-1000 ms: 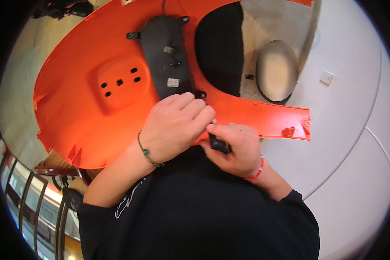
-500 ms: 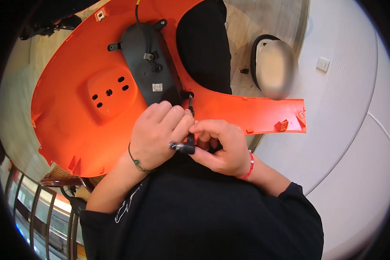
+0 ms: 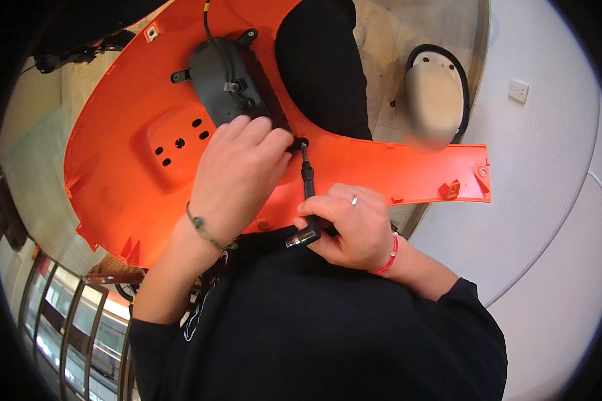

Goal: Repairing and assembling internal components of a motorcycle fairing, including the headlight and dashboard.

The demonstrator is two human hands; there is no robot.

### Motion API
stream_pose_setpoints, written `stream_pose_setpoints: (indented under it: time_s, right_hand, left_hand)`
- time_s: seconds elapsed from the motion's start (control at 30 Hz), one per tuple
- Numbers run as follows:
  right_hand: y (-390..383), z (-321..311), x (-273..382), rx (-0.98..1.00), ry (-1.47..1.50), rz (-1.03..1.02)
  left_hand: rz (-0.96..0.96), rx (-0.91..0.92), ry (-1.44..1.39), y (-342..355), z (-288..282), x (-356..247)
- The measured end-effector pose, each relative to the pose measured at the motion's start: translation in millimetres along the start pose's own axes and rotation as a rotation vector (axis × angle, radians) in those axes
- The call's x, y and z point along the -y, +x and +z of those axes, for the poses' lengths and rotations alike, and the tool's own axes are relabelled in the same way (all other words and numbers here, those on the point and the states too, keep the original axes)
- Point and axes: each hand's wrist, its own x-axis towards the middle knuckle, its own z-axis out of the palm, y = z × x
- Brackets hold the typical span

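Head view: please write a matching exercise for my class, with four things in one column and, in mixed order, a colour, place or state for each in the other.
Column 1
1. Large panel
2. Black driver tool
3. Left hand
4. Wall socket

Column 2
A. Has a bracelet with a green bead at its wrist
B. Orange, with the black housing against it
C. White, toward the right of the picture
D. Held in the right hand

Right pairs: 1-B, 2-D, 3-A, 4-C
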Motion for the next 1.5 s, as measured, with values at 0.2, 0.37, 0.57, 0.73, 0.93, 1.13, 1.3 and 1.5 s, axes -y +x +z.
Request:
stream_pose_setpoints:
  time_s: [0.2, 0.37, 0.57, 0.73, 0.93, 1.13, 1.3, 1.5]
  right_hand:
    - [-3.3, -3.5, -1.7, -0.049, -0.007, 0.006]
    - [-2.3, -6.1, 0.1, -0.069, 0.013, 0.018]
    - [-3.6, -14.3, 3.7, -0.048, 0.009, 0.048]
    - [11.6, -26.6, 9.7, -0.100, -0.057, -0.101]
    - [41.5, -47.5, 15.4, -0.110, -0.145, -0.191]
    - [68.9, -65.3, 40.9, -0.387, 0.150, -0.136]
    - [111.7, -54.5, 22.4, -0.395, 0.047, -0.029]
    - [141.9, -17.8, -34.1, -0.099, -0.205, -0.006]
  left_hand:
    - [0.111, 0.118, 0.237, 15.3, 26.0, -8.1]
    - [0.215, 0.011, 0.307, 15.3, 34.7, -7.4]
    - [0.256, -0.052, 0.284, 7.7, 40.5, -1.6]
    - [0.187, -0.077, 0.183, 3.3, 31.9, -7.1]
    - [0.081, -0.160, 0.045, -4.0, 22.2, -0.4]
    - [-0.041, -0.307, -0.179, -25.2, 9.8, 19.3]
    - [-0.508, -0.229, -1.364, -39.4, -6.1, 24.2]
    - [-0.624, -0.269, -1.826, -48.4, 4.3, 44.7]
